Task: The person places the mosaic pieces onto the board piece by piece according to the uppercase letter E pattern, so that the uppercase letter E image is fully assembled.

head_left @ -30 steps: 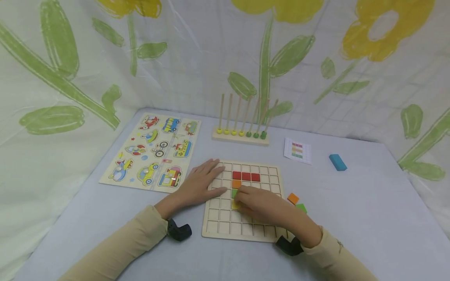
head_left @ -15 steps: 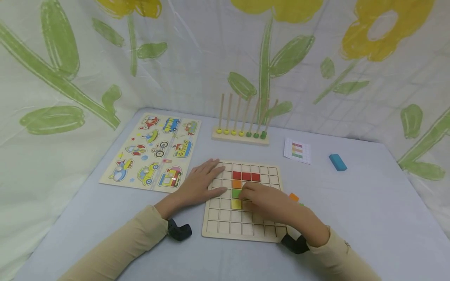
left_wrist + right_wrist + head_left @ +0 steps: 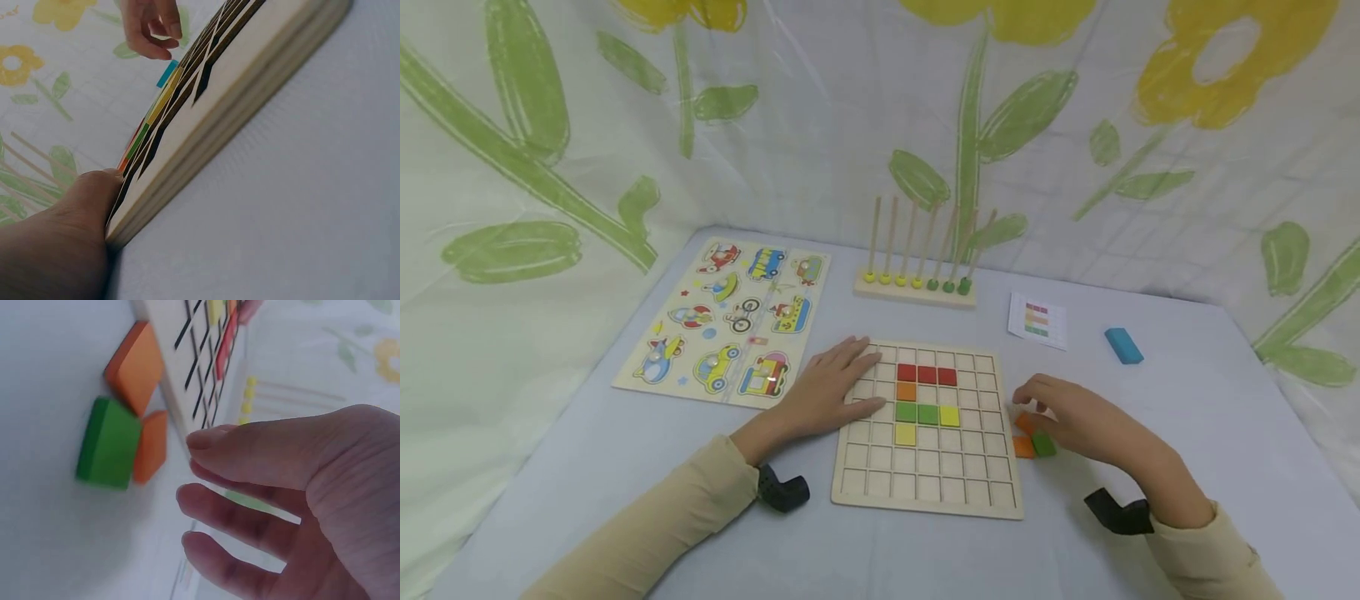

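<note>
A wooden grid board [image 3: 928, 492] lies on the table. My left hand [image 3: 827, 392] rests on its left edge with fingers spread. Set in the grid are three red tiles [image 3: 927, 374], an orange tile [image 3: 906, 392] under the leftmost one, a row of two green tiles [image 3: 928, 414] and one yellow tile [image 3: 950, 416], and another yellow tile [image 3: 906, 434] below. My right hand [image 3: 1082, 421] hovers just right of the board, fingers loosely bent and holding nothing. Near its fingertips, the right wrist view shows a loose green tile [image 3: 109, 444] and two orange tiles [image 3: 137, 365].
A vehicle peg puzzle [image 3: 730, 321] lies at the left. Behind the board stands a bead rack [image 3: 915, 292] with upright sticks. At the back right are a pattern card [image 3: 1037, 320] and a blue block [image 3: 1123, 346]. A flower-printed curtain [image 3: 820, 125] hangs behind the table.
My right hand has left the grid and moved right, over to the loose tiles. A green and a yellow tile now show in the row where it was. The left hand stays put.
</note>
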A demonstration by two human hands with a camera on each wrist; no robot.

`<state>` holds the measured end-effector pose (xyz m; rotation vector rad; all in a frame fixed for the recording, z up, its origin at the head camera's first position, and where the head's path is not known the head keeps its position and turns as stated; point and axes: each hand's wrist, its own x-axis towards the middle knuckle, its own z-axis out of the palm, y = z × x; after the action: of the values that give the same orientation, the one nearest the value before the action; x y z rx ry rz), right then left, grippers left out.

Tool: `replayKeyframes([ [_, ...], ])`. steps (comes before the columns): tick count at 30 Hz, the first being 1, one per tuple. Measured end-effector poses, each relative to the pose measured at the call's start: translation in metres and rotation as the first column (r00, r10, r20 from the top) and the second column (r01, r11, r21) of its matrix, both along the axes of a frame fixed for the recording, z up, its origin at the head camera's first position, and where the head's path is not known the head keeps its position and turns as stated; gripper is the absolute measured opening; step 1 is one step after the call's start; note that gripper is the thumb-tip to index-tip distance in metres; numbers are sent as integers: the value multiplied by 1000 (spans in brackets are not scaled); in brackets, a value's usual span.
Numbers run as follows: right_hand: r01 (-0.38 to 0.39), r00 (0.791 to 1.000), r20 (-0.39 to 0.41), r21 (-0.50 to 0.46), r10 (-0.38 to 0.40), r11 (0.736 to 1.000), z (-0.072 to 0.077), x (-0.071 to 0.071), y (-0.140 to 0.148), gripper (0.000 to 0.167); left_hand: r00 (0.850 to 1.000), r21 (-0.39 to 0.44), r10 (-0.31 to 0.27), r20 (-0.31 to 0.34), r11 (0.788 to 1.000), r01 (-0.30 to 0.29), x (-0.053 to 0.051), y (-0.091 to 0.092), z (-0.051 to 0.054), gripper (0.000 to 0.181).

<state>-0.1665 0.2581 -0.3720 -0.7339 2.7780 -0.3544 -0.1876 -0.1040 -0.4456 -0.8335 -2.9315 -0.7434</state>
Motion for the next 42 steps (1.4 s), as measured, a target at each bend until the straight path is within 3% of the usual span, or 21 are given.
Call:
replayKeyframes([
  [11,-25,1000,-8,19,25,1000,-14,-1,12,23,1000,-3,3,2,1000,-3,-1,0,-2,71],
  [24,14,999,-37,9,-14,1000,-16,-1,14,22,1000,-5,12,15,1000,-12,1,0,1,71],
  [30,25,998,-50,-1,-25,1000,-10,6,0,25,1000,13,3,9,1000,-3,1,-1,0,71],
  [35,-47,996,-79,-27,44,999,-1,17,-24,22,1000,12,5,16,1000,-5,1,-1,-1,71],
  [42,-197,970,-150,-38,189,980,0,26,-54,16,1000,19,-1,7,1000,1,1,-1,1,71],
])
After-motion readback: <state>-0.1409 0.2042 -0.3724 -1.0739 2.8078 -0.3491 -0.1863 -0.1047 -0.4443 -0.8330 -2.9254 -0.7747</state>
